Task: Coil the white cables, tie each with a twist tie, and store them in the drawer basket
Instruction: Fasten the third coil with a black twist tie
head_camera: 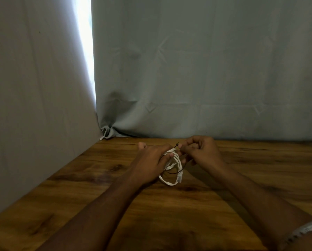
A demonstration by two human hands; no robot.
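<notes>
Tying step: left hand (151, 160) grips coiled white cable (171, 171); right hand (200, 151) pinches twist tie (178, 144) at 12 o'clock. Next, probably: twist ends tight.

Both bare forearms reach in from the near edge and converge toward the middle of the scene. The left hand (151, 160) lies back-up, its fingers stretched to the right and curled in a grip, the thumb tip poking out on the far side. The right hand (200, 151) sits just right of it, almost touching, knuckles up, fingers bent tightly inward with thumb and forefinger pinched together at its left side.
</notes>
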